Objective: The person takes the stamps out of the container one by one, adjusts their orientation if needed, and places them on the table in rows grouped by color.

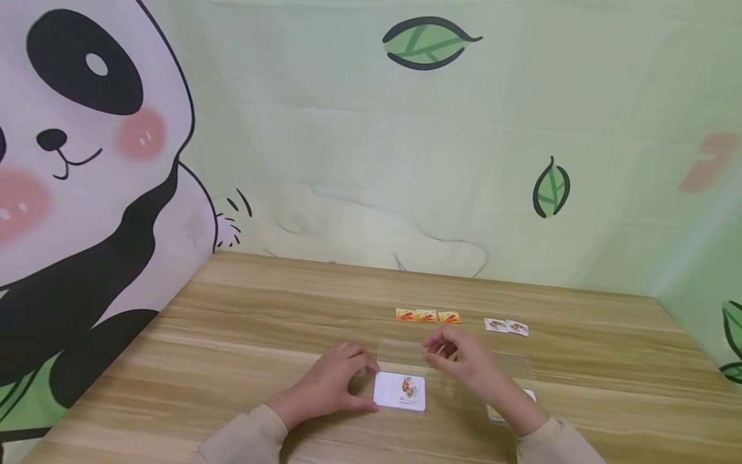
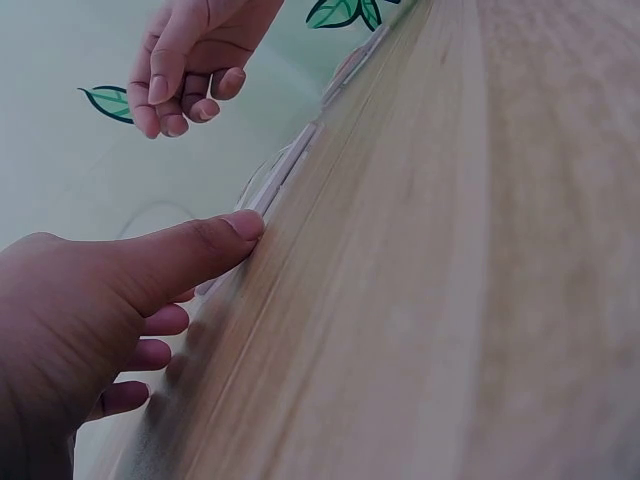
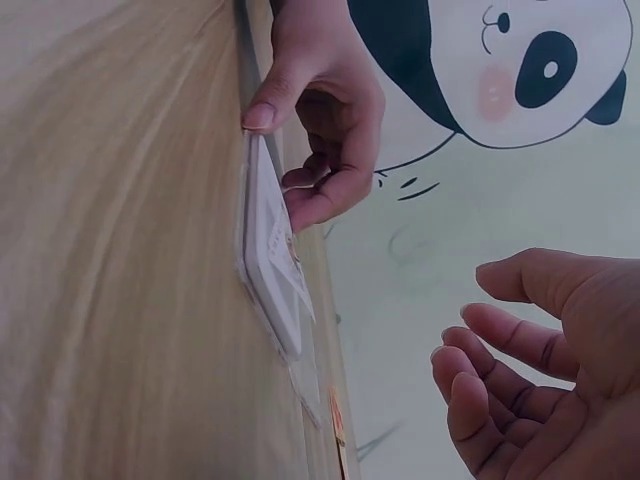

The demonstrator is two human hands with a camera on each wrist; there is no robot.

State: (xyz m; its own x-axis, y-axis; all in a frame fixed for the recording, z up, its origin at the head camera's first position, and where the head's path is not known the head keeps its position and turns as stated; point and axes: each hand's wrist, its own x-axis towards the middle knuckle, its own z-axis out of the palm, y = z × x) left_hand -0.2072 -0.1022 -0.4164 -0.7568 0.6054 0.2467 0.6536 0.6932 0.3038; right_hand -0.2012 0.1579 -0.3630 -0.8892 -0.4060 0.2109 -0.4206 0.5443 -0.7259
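My left hand (image 1: 332, 381) holds a thin white plastic case (image 1: 385, 390) by its left side, thumb at the near corner and index finger at the far one. The case lies flat on the table, its clear lid (image 1: 399, 351) folded open toward the back. A small white picture card (image 1: 409, 390) rests on the case's right half. Over the table to the right of the case, my right hand (image 1: 464, 361) hovers with loosely bent fingers; in the right wrist view nothing shows between its thumb (image 3: 515, 275) and fingers.
A second white case (image 1: 530, 394) with a clear lid (image 1: 518, 367) lies partly hidden under my right forearm. Three orange-yellow cards (image 1: 427, 316) lie in a row farther back, with two white picture cards (image 1: 506, 326) to their right. A panda-print cloth wall (image 1: 324, 129) stands behind the wooden table.
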